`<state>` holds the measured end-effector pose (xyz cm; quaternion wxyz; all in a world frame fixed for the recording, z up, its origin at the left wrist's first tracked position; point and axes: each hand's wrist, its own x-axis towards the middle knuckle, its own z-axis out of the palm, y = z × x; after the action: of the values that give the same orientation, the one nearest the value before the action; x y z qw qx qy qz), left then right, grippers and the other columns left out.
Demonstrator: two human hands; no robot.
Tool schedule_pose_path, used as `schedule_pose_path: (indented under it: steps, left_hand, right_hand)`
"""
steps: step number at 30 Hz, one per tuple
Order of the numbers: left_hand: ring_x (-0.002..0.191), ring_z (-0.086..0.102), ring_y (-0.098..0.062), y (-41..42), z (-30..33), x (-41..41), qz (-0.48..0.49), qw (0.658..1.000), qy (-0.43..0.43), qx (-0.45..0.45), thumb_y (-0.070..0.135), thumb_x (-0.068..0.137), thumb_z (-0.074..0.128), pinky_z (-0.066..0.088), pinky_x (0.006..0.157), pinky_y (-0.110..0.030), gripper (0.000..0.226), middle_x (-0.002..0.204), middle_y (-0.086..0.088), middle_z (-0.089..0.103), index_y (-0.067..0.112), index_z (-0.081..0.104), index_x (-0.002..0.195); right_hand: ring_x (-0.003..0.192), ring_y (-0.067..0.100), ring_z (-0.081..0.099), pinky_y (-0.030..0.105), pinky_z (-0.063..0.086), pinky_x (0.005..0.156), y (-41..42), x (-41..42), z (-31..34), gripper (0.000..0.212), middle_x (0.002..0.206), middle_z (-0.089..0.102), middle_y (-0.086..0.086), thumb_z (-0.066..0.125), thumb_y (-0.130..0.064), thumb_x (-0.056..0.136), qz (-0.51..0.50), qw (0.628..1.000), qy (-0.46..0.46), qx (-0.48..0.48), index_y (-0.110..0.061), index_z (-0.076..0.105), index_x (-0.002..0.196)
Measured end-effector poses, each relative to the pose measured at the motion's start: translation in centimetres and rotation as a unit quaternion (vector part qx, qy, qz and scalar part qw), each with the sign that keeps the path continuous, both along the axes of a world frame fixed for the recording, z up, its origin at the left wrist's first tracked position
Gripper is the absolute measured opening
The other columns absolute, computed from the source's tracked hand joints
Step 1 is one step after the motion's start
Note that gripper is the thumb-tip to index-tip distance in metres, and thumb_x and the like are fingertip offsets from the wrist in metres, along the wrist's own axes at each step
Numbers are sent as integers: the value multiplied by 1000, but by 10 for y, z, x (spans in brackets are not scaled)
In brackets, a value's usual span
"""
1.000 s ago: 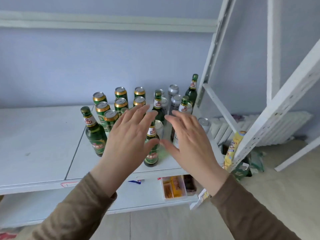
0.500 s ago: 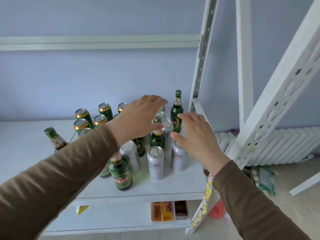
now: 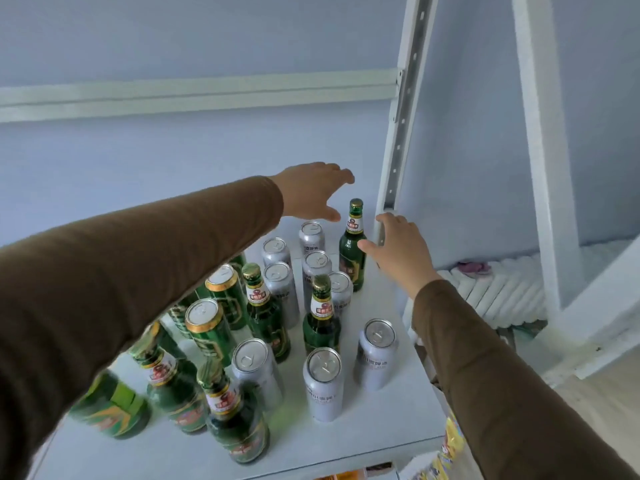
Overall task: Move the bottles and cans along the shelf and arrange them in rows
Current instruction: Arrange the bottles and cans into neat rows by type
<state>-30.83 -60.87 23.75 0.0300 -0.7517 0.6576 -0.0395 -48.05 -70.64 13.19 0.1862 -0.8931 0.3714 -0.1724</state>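
Observation:
Green glass bottles, green cans and silver cans stand bunched on the white shelf. A lone green bottle stands at the far right back corner. My left hand reaches over the cluster, fingers spread, above and left of that bottle's cap, holding nothing. My right hand is open just right of the bottle, thumb close to its body; contact is unclear. Silver cans stand at the front right, green cans to the left, and another green bottle in the middle.
A white perforated shelf upright rises right behind the corner bottle. A slanted white frame beam stands further right. A white radiator sits below the shelf's right edge. My left sleeve hides the bottles on the left.
Both hands have stretched further back and right across the shelf, from above the middle of the cluster toward the corner bottle. The camera has moved closer to the shelf.

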Motion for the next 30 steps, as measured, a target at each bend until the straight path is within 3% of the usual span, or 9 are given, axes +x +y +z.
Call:
schedule_pose_path:
  steps: [10,14,20,24,30]
  left_hand:
    - [128,50,-25,-80,-52,43,-1,998,49,34,39,88,74,43,103,-46,77,144,-2,51,24,33,151]
    - [121,54,-24,-100,-67,46,-24,997,53,42,36,90,72,46,97,-42,66,137,0,57,27,40,146]
    - [104,58,-24,-117,-77,57,-29,998,51,9,31,91,69,48,81,-38,28,112,2,64,23,60,116]
    - [97,57,-22,-125,-79,62,0,999,39,-11,37,90,68,39,73,-33,27,109,2,64,23,61,113]
    - [95,54,-21,-137,-80,67,57,998,34,-22,38,92,66,38,75,-33,32,113,0,63,21,60,118]
  right_hand:
    - [131,31,51,42,44,106,-58,57,-53,76,145,50,12,74,-48,85,-10,992,3,129,-15,42,146]
    - [124,28,56,38,46,99,-65,70,-64,62,137,57,8,77,-42,85,12,986,-21,163,-16,50,135]
    - [117,24,61,44,50,102,-74,81,-71,44,128,66,3,76,-30,88,48,983,-52,172,-20,53,124]
    - [124,25,58,42,48,104,-88,92,-69,47,135,62,3,74,-26,91,66,979,-41,188,-20,49,130]
    - [128,28,55,42,46,104,-109,108,-61,58,143,56,6,71,-23,93,94,981,24,169,-18,39,140]
